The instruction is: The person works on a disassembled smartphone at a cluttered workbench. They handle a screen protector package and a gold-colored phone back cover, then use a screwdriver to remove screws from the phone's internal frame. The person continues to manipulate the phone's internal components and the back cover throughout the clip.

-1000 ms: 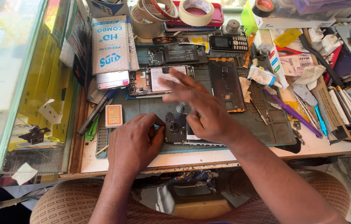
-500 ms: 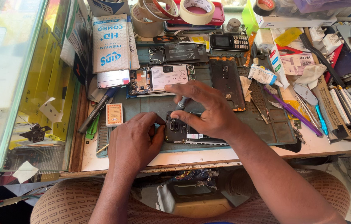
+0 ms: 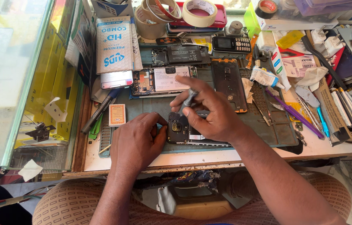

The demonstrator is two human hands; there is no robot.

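Now the right hand [image 3: 209,114] has drawn back from the opened phones at the middle of the work mat [image 3: 267,133] and closed its thumb and fingers round a slim grey screwdriver [image 3: 189,99], tip pointing down toward the dark phone [image 3: 184,129] lying near the mat's front edge. A second ago that hand was spread flat and reaching further up the mat with nothing clearly in it; half a second ago it was already curling in. The left hand [image 3: 136,139] has barely moved: it lies curled, fingertips pressed against the phone's left end beside the camera ring, pinning it rather than gripping it. Judging from this, the reach for the tool is over and the driver is poised above the phone's upper part, not yet plainly seated. A second opened phone [image 3: 163,80] and a back cover [image 3: 228,83] lie just beyond.
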